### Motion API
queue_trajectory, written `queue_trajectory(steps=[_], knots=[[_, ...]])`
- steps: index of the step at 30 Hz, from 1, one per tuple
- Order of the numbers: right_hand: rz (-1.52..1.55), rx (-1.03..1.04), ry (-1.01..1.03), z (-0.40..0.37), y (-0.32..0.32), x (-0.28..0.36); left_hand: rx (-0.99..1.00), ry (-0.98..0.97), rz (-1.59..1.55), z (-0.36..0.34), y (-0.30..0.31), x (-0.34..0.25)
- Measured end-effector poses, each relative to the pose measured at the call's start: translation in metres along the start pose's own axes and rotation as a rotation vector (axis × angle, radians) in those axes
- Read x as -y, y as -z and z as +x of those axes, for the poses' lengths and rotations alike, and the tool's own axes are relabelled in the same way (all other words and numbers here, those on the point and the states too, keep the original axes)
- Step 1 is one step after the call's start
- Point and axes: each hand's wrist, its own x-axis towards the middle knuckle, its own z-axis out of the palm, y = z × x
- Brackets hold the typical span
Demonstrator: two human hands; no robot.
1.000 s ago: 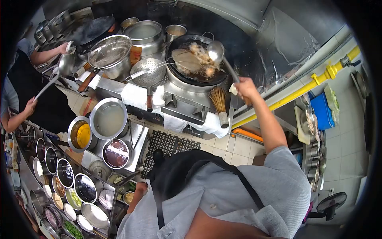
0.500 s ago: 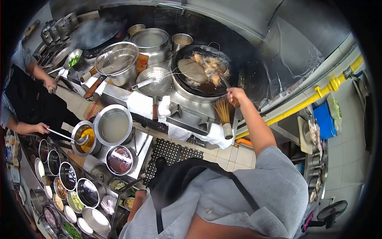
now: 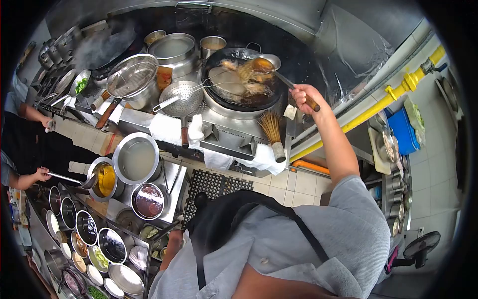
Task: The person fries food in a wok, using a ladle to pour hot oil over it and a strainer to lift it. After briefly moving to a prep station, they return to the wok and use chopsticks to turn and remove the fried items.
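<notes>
My right hand [image 3: 302, 96] grips the wooden end of a long steel ladle [image 3: 264, 64]. Its bowl hangs over the far right side of a black wok [image 3: 219, 60] and carries brownish liquid. Battered pieces fry in the wok's oil, with a wire skimmer [image 3: 225, 79] resting in it. My left hand is hidden; only part of that forearm [image 3: 171, 247] shows low down beside my grey shirt and black apron.
A perforated skimmer [image 3: 185, 95], mesh strainer [image 3: 130, 74], water pot [image 3: 173, 48] and bamboo brush [image 3: 272, 130] surround the wok. A water pan [image 3: 135, 158], dark sauce bowl [image 3: 148, 200] and several condiment bowls stand at left. A co-worker's hand [image 3: 41, 174] dips a ladle into the yellow bowl [image 3: 103, 180].
My right hand has lifted and swung right, bringing the ladle up out of the oil. The co-worker's ladle stays at the yellow bowl; their other hand drew back.
</notes>
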Motion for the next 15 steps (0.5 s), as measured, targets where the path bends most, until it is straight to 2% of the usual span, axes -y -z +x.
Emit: queue_trajectory(steps=[2, 3, 5, 6, 7, 9, 10, 12, 15], knots=[[-0.105, 0.000, 0.029, -0.003, 0.000, 0.006, -0.123, -0.492, 0.828, -0.006, 0.006, -0.002], [-0.181, -0.036, 0.076, -0.014, -0.012, 0.005, -0.112, -0.490, 0.828, -0.005, 0.003, -0.001], [-0.315, -0.125, 0.165, -0.020, -0.020, 0.008, -0.401, -0.633, 0.608, 0.005, -0.008, 0.004], [-0.402, -0.165, 0.217, -0.026, -0.024, 0.009, -0.188, -0.477, 0.788, 0.000, -0.003, -0.009], [-0.401, -0.171, 0.199, -0.031, -0.027, 0.012, -0.180, -0.474, 0.786, -0.020, 0.004, -0.021], [-0.650, -0.230, 0.431, -0.045, -0.039, 0.007, -0.026, -0.270, 0.396, -0.050, 0.009, -0.038], [-0.656, -0.229, 0.427, -0.047, -0.037, 0.005, -0.041, -0.287, 0.401, -0.041, 0.004, -0.034], [-0.924, -0.280, 0.561, -0.047, -0.032, 0.000, -0.084, -0.369, 0.496, -0.022, -0.009, -0.018], [-1.004, -0.335, 0.534, -0.041, -0.028, -0.012, -0.118, -0.418, 0.521, -0.003, -0.023, 0.000]])
